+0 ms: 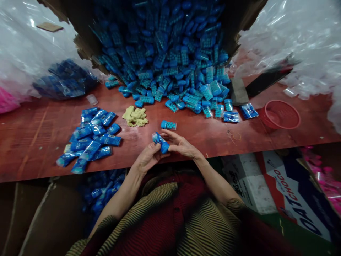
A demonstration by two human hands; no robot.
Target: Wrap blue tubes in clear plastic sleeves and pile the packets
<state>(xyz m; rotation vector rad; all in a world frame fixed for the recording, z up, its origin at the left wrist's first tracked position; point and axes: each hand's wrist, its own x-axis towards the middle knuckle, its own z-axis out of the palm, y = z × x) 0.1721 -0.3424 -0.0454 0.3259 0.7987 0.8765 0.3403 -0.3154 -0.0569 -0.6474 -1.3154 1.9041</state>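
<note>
Head view. Both hands hold one blue packet just above the near edge of the table. Its long axis runs diagonally, upper end pointing far-left, lower end near-right. Left hand: fingers curled under the packet's near end. Right hand: fingers narrow, pinching its right side. A second packet lies just beyond, long axis left–right. Bagged pile at left; cloth and red basket farther off.

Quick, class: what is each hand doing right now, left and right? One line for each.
Left hand: closed on the blue packet, gripping its near end.
Right hand: fingers on the same blue packet, holding its far side.
</note>
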